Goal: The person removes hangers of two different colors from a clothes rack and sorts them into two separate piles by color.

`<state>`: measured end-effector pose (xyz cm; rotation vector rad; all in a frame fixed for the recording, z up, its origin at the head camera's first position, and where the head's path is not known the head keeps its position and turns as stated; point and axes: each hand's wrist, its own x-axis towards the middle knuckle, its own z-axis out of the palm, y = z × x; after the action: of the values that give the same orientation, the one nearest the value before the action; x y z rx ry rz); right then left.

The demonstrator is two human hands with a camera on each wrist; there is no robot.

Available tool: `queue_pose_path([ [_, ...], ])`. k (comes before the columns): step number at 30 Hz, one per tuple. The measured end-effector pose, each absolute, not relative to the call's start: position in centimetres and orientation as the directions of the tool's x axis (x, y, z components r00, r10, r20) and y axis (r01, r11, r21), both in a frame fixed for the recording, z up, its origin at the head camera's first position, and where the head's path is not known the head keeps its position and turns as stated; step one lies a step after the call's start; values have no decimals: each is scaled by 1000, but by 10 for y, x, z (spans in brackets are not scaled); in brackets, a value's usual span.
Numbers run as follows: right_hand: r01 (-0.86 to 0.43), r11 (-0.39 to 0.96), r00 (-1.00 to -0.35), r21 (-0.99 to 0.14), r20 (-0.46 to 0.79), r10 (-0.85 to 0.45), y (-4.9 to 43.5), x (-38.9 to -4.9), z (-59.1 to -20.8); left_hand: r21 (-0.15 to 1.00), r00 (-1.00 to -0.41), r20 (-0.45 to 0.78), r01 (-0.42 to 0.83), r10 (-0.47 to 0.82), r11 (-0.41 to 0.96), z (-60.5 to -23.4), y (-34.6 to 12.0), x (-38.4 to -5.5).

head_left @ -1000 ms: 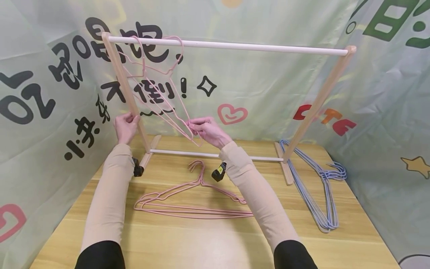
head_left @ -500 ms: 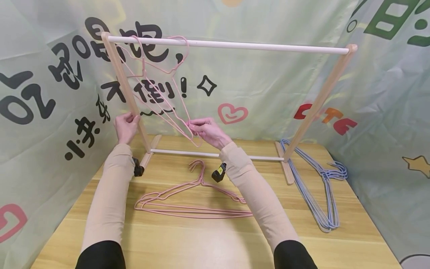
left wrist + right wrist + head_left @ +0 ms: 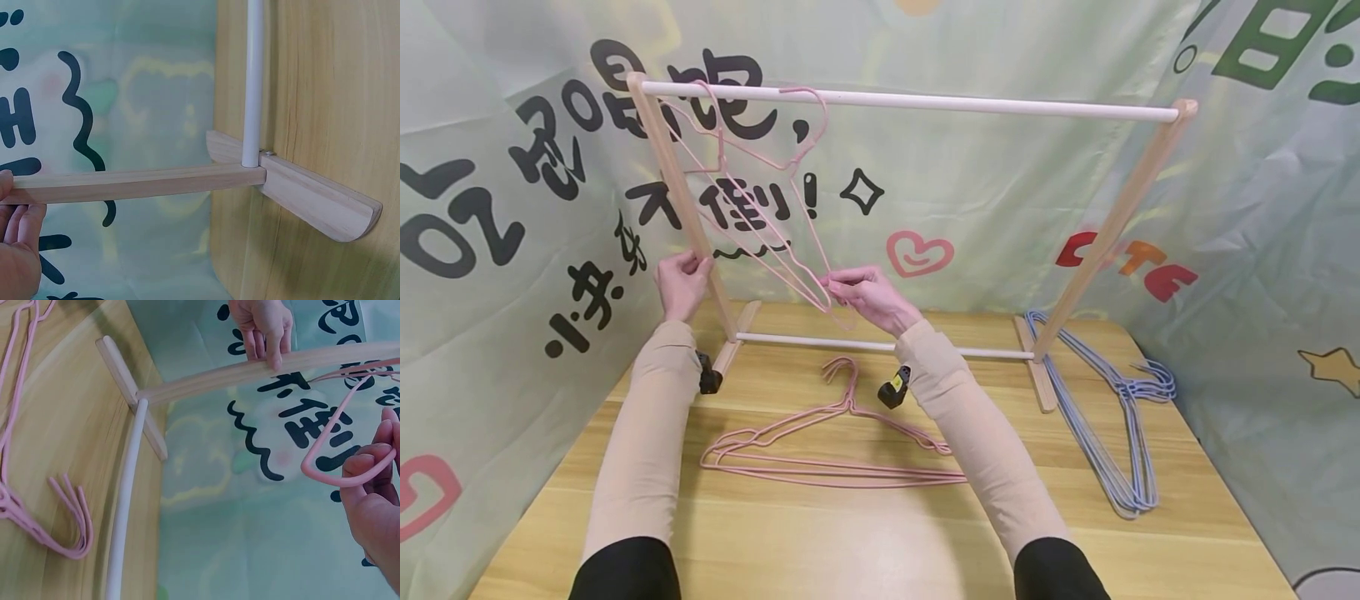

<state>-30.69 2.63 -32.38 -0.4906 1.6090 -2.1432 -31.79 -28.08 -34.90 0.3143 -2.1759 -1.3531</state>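
Observation:
My left hand [image 3: 681, 285] grips the left wooden post [image 3: 670, 162] of a small clothes rack about halfway up; the left wrist view shows its fingers around the post [image 3: 137, 186]. With fingers and thumb, my right hand [image 3: 880, 298] pinches a lower corner of a pink clothes hanger [image 3: 320, 440]. This hanger's hook [image 3: 825, 121] is over the white top rail [image 3: 970, 104], and its body slants toward the left post. Left of it, another pink hanger [image 3: 721, 150] hangs on the same rail, their wires overlapping in view.
Several pink hangers [image 3: 850, 404] lie stacked on the wooden table [image 3: 820, 542] before the rack. Several blue hangers [image 3: 1131, 425] lie by the right foot [image 3: 1037, 379]. A white lower bar [image 3: 820, 341] joins the rack's feet. A printed cloth [image 3: 985, 183] hangs behind.
The held hanger's hook has slid a little to the right along the top rail. My right hand has shifted slightly right with its corner. My left hand stays on the post.

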Motion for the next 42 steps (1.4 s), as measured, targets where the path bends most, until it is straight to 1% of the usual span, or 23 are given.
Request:
queue_pose_path([
  [7,88,-258,-842,-962,66,-535,37,-308,-335,872,-807,347,91,-477,480,-348,-279,-316],
  [14,66,-216,-846,-974,60,-530,53,-306,-350,881,-814,339,98,-472,463,-347,-279,-316],
  [21,47,-186,-851,-981,58,-522,76,-301,-365,871,-808,349,93,-475,482,-349,-280,-318],
  [27,-4,-84,-861,-996,46,-506,97,-294,-377,876,-813,340,90,-474,474,-349,-281,-318],
  [35,-81,69,-854,-994,33,-519,124,-283,-391,880,-819,322,73,-476,469,-349,-280,-317],
  [42,-99,186,-827,-978,-23,-561,151,-271,-399,884,-818,321,78,-477,462,-349,-280,-317],
])
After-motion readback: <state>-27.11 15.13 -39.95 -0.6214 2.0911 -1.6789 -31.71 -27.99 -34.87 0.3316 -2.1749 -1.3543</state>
